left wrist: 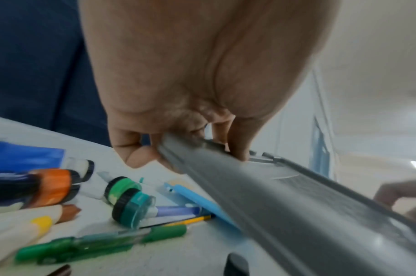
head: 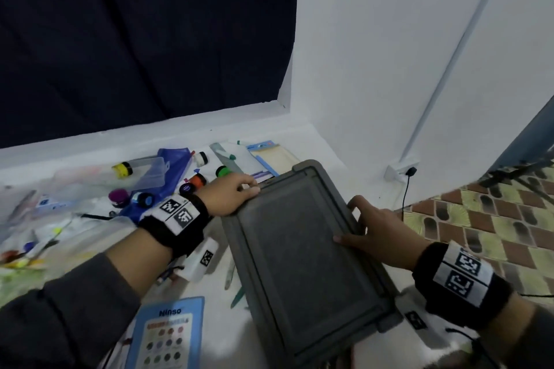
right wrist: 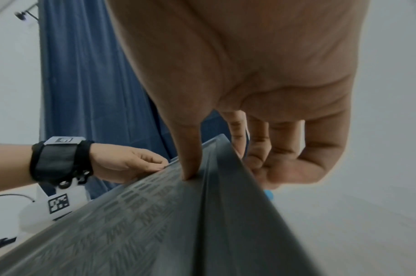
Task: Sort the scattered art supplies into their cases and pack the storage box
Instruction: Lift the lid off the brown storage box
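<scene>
A grey plastic storage-box lid (head: pixel 299 249) lies slanted over the white table, and both hands hold it. My left hand (head: pixel 236 195) grips its far left corner, fingers curled over the rim (left wrist: pixel 202 147). My right hand (head: pixel 368 231) grips the right edge, with the thumb (right wrist: pixel 190 164) pressed on top and the fingers wrapped underneath. What lies under the lid is hidden. Scattered supplies sit to the left: orange (head: pixel 196 180), green (head: pixel 222 171), purple (head: pixel 118 198) and yellow (head: pixel 122 170) paint pots, and a green marker (left wrist: pixel 95 244).
A blue pouch (head: pixel 174 159) and a clear plastic case (head: pixel 144 174) lie at the back left. A blue colour card (head: pixel 168 335) lies near the front edge. A wall socket with a cable (head: pixel 400 169) is on the right, with tiled floor below it.
</scene>
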`<state>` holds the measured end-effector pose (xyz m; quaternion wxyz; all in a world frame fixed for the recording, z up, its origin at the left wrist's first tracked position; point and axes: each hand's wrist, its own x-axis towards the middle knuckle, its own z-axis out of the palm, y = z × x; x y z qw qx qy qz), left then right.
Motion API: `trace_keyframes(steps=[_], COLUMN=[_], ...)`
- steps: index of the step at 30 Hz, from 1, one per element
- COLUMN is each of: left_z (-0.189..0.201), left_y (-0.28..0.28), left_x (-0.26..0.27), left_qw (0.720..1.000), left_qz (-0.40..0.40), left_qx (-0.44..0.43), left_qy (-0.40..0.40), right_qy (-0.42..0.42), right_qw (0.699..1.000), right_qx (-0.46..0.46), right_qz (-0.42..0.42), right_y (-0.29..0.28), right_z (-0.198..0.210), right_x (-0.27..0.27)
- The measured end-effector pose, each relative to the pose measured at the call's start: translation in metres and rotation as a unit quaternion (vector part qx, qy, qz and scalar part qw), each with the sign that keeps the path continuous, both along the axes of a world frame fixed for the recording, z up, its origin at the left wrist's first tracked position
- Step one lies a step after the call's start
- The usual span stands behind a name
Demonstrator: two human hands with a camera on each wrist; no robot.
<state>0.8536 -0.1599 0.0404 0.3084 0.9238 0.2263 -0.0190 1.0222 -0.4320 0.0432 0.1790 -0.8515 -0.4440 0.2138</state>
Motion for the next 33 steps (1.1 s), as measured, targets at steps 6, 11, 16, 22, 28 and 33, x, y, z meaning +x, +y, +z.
trace_keyframes(steps=[6, 11, 16, 22, 28, 33], left_z=[0.02, 0.026, 0.017, -0.005, 0.0, 0.024], left_y=[0.0, -0.01, -0.04, -0.061, -0.053, -0.047], left_x=[-0.075, -0.146, -0.191, -0.217, -0.29, -0.359], left_qw=[0.968, 0.909, 0.822, 0.701, 0.707, 0.744], left_qz=[0.136, 0.29, 0.414, 0.519, 0.555, 0.521], left_qx=[-0.094, -0.104, -0.106, -0.09, 0.029, 0.065], left_qy=[-0.187, -0.282, -0.377, -0.481, -0.438, -0.413], right_qy=[0.003, 0.103, 0.345, 0.281, 0.075, 0.182], right_qw=[0.994, 0.968, 0.883, 0.902, 0.933, 0.925], right_qx=[0.108, 0.228, 0.313, 0.324, 0.342, 0.321], right_qz=[-0.005, -0.015, -0.057, -0.038, 0.08, 0.093], right_y=[0.026, 0.05, 0.081, 0.122, 0.144, 0.159], right_z=[0.017, 0.018, 0.015, -0.011, 0.002, 0.03], right_x=[0.005, -0.014, -0.054, -0.1, -0.127, -0.185])
